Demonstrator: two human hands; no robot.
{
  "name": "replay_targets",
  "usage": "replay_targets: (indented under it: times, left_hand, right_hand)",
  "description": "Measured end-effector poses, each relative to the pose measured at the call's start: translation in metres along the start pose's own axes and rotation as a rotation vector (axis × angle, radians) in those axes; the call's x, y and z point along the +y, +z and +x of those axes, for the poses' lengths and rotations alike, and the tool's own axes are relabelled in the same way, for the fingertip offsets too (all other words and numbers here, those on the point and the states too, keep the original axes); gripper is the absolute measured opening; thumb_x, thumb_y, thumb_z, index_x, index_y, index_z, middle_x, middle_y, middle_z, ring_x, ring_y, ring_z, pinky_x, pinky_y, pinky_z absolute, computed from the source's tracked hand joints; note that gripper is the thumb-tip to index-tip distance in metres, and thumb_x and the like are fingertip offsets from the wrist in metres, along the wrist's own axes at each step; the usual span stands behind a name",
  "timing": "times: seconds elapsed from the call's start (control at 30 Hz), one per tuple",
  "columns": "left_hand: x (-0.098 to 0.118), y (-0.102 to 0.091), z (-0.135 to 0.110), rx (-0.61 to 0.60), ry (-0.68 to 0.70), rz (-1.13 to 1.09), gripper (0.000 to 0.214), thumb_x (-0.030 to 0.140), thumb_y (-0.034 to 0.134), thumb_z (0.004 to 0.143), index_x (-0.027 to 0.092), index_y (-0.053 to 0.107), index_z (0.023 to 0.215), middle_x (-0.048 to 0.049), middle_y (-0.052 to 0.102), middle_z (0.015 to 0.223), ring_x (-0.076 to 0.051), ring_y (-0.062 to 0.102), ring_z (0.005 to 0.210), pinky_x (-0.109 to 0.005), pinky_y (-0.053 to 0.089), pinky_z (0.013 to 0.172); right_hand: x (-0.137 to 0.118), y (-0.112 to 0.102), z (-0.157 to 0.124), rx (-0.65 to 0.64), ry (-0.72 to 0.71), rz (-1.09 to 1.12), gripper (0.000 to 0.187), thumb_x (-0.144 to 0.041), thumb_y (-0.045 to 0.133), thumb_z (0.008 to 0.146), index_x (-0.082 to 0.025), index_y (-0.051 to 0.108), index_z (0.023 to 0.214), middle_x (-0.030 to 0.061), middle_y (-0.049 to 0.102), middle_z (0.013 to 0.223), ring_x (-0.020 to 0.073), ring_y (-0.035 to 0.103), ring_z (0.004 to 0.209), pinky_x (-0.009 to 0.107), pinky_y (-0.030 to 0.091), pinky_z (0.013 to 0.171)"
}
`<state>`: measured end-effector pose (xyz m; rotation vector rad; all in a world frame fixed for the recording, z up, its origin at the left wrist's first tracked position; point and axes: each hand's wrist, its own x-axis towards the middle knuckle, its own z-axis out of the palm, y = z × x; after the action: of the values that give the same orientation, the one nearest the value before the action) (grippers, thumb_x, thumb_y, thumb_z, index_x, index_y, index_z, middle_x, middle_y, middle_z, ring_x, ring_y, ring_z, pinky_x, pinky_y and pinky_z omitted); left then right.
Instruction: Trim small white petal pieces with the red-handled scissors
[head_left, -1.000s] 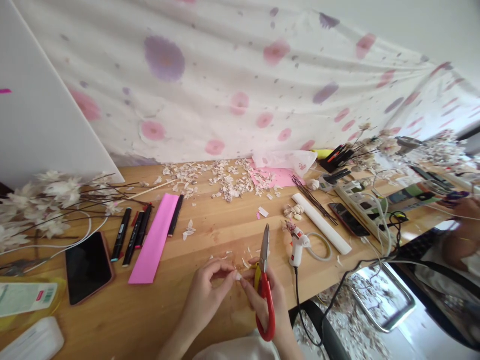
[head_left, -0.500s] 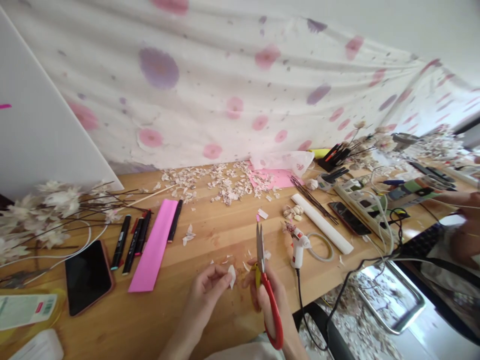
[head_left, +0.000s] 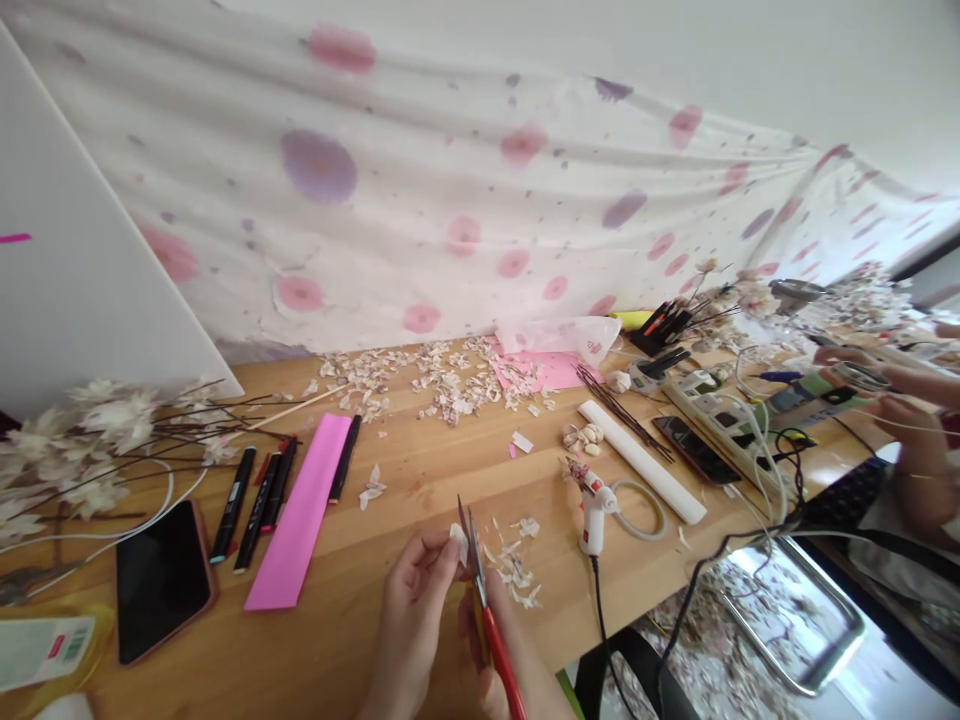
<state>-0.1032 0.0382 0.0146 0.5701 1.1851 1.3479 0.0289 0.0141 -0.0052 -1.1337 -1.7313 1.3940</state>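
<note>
The person's left hand pinches a small white petal in a narrow grip between thumb and fingertips, at the lower middle of the frame. The right hand is closed firmly round the red handles of a pair of scissors. The scissor blades point up and stand in a narrow V, right beside the petal. Whether they are biting into it is hard to tell.

Both hands are over the near edge of a wooden table. Just right of the blades lies a small scatter of white scraps, and a much larger heap of petal bits sits toward the back. To the left are a pink paper strip, black markers and a phone. Pale flowers on dark stems lie at the left edge. To the right are a white glue gun, a long white bar and a power strip. At the far right, another person's hands hold something too small to make out.
</note>
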Motion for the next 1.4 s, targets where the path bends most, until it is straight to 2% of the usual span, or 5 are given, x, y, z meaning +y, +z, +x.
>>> replay_targets:
  times: [0.1,0.23,0.87,1.2,1.4]
  left_hand:
    - [0.000,0.000,0.000,-0.012,0.004,-0.007,0.038,0.051,0.080,0.071,0.015,0.071,0.078,-0.0061,0.073,0.078,-0.021,0.068,0.077,-0.031,0.057,0.076]
    - [-0.001,-0.002,-0.001,-0.017,0.013,0.011,0.034,0.048,0.078,0.074,0.016,0.071,0.078,-0.0053,0.074,0.078,-0.020,0.069,0.076,-0.030,0.057,0.075]
    - [-0.005,-0.002,0.000,-0.025,0.047,0.032,0.033,0.049,0.076,0.077,0.017,0.069,0.076,-0.0027,0.068,0.072,-0.017,0.064,0.069,-0.027,0.057,0.067]
    - [-0.010,-0.006,-0.001,-0.023,0.047,0.048,0.030,0.046,0.074,0.080,0.017,0.068,0.077,-0.0036,0.068,0.074,-0.017,0.064,0.072,-0.027,0.054,0.070]
    - [-0.009,-0.006,-0.001,-0.014,-0.021,-0.003,0.031,0.047,0.077,0.077,0.017,0.069,0.076,-0.0051,0.073,0.078,-0.020,0.069,0.079,-0.030,0.056,0.079]
  right_hand:
    - [-0.008,-0.004,0.002,-0.002,-0.014,-0.033,0.112,-0.093,0.039,0.072,-0.021,0.025,0.156,0.0187,0.056,0.137,0.0431,0.053,0.126,0.049,0.045,0.103]
    - [-0.013,-0.006,0.001,-0.001,-0.011,-0.044,0.103,-0.087,0.045,0.076,-0.024,0.028,0.155,0.0167,0.047,0.149,0.0422,0.041,0.139,0.051,0.036,0.112]
    - [-0.019,-0.007,0.000,0.018,0.023,0.023,0.092,-0.083,0.052,0.077,-0.024,0.042,0.147,0.0155,0.061,0.133,0.0427,0.052,0.128,0.051,0.041,0.106]
    - [-0.016,-0.006,-0.002,0.049,0.054,0.054,0.091,-0.088,0.054,0.069,-0.022,0.056,0.133,0.0083,0.067,0.092,0.0359,0.063,0.089,0.043,0.051,0.082]
    - [0.002,0.000,-0.006,0.107,0.080,0.078,0.083,-0.092,0.051,0.066,-0.020,0.064,0.105,-0.0039,0.043,0.060,0.0164,0.042,0.055,0.029,0.042,0.055]
